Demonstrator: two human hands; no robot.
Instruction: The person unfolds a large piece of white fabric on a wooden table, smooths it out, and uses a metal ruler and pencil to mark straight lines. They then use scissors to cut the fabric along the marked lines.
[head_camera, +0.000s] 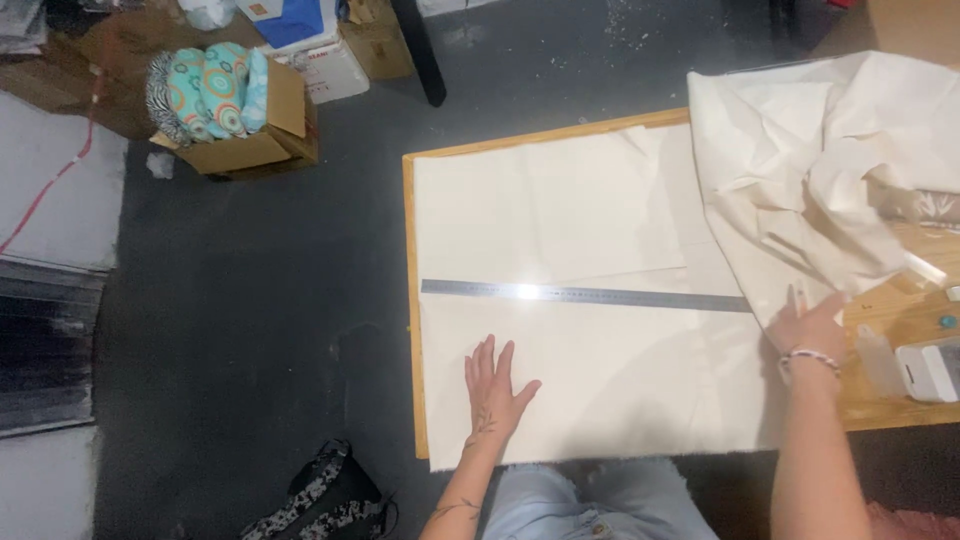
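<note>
The cream fabric (600, 370) lies flat across the wooden table (880, 405), a long metal ruler (585, 293) crossing it. The left hand (495, 385) presses open-palmed near the front edge, gripping nothing; the right hand (808, 328) rests fingers-spread at the bunched fabric (800, 150). Smoothing works best pressing outward evenly, keeping the ruler square.

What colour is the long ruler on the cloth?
Silvery grey metal, shiny in the middle: the ruler, head view.

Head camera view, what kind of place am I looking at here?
Probably a sewing or fabric-cutting workshop. Cream fabric lies flat on a wooden table with a long metal ruler across it, the left hand pressing the cloth. On the dark floor, a cardboard box holds patterned fabric items.
</note>
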